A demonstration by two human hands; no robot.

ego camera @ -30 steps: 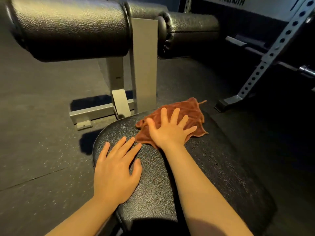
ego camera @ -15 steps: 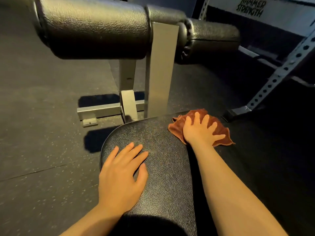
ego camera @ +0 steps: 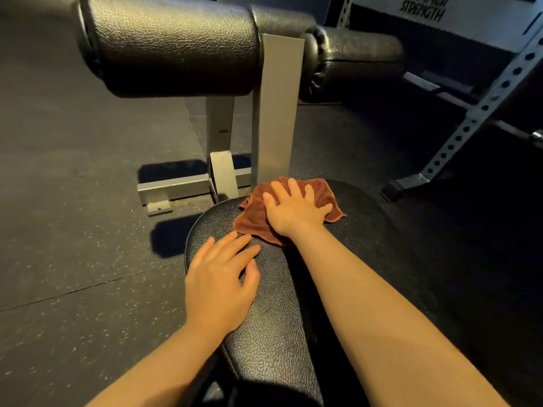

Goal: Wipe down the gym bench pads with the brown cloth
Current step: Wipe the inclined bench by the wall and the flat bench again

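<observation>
The brown cloth [ego camera: 255, 216] lies crumpled on the far end of the black bench seat pad [ego camera: 273, 318]. My right hand [ego camera: 293, 211] presses flat on the cloth with fingers spread. My left hand [ego camera: 219, 277] rests flat on the pad's near left part, its fingertips close to the cloth's near edge. Above and beyond the seat run two black roller pads, a large left roller [ego camera: 173, 45] and a right roller [ego camera: 358, 60], joined at a grey upright post [ego camera: 274, 113].
A grey bench foot bar [ego camera: 176, 189] sits on the dark speckled rubber floor [ego camera: 73, 201] at left. A perforated grey rack leg [ego camera: 476, 118] slants down at right to a black foot [ego camera: 408, 185]. The right side lies in deep shadow.
My right hand has slid the cloth across the far end of the pad, first rightward, then back toward the left. My left hand stays flat on the pad.
</observation>
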